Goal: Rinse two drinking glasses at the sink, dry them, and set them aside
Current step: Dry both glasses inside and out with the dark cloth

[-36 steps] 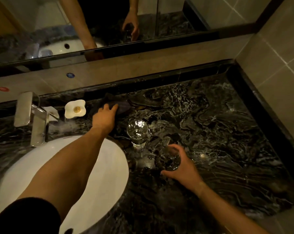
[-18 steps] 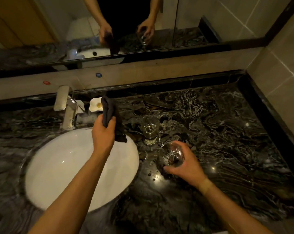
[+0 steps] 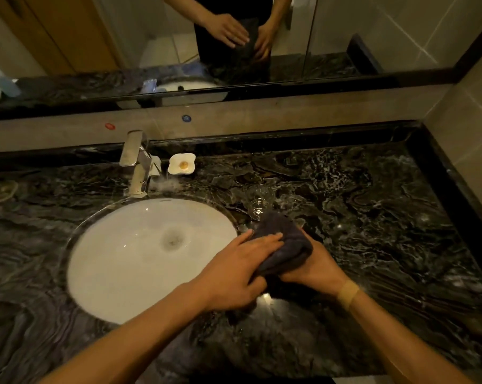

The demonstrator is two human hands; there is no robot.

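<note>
A dark cloth (image 3: 282, 245) is bunched over something held between my hands, just right of the white basin (image 3: 118, 261). My right hand (image 3: 314, 268) cups that bundle from below; the glass it held earlier is hidden under the cloth. My left hand (image 3: 239, 268) lies on top with straight fingers pressing the cloth. A second clear glass (image 3: 259, 202) stands upright on the black marble counter (image 3: 372, 217), just beyond the cloth.
A chrome faucet (image 3: 138, 167) stands behind the basin, with a small egg-shaped dish (image 3: 182, 164) to its right. A mirror (image 3: 262, 37) runs along the back and a tiled wall (image 3: 466, 120) closes the right side.
My left hand carried the cloth from behind the basin over to the glass in my right hand. The cloth now covers that glass, and both hands have come nearer to me.
</note>
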